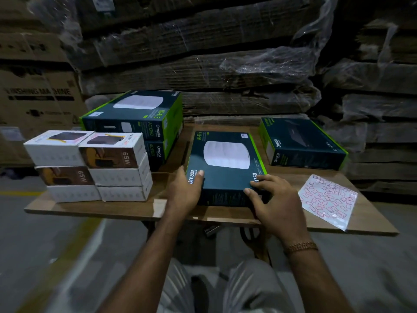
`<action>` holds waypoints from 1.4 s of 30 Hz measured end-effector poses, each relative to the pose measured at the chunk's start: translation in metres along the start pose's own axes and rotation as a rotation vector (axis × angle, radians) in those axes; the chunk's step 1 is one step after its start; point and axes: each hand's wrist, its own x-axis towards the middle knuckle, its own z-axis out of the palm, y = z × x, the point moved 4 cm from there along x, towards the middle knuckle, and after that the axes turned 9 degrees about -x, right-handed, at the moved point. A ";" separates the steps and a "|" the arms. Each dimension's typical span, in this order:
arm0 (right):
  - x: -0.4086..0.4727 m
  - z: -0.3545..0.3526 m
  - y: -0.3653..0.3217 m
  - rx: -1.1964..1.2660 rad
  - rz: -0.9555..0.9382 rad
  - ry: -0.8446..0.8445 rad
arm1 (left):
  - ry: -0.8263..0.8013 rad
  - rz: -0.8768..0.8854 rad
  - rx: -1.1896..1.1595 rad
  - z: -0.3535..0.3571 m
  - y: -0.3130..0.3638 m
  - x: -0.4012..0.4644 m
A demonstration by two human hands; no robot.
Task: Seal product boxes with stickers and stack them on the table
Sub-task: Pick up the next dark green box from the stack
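A dark teal Omada box [225, 163] with green edges lies flat on the wooden table [135, 208] in front of me. My left hand [185, 190] grips its near left corner, thumb on top. My right hand [273, 199] holds its near right corner, fingers on the top and front face. To the right of that hand lies a sheet of red stickers [328, 199]. Two more Omada boxes are stacked at the back left [137, 118]. Another Omada box [300, 143] lies flat at the back right.
Several small white and brown 65W boxes [90, 166] are stacked on the table's left end. Shrink-wrapped flattened cardboard [225, 64] rises right behind the table. Large cartons [33, 98] stand at the far left. Grey floor with a yellow line lies below left.
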 end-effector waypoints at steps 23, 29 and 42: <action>-0.002 -0.004 0.000 0.148 0.243 -0.314 | -0.186 -0.196 -0.406 -0.007 -0.007 -0.019; -0.006 -0.009 -0.002 0.136 0.178 -0.292 | -0.118 -0.227 -0.568 -0.013 -0.004 -0.020; 0.027 -0.058 -0.041 0.274 0.146 0.060 | -0.004 0.107 -0.723 -0.042 0.065 -0.028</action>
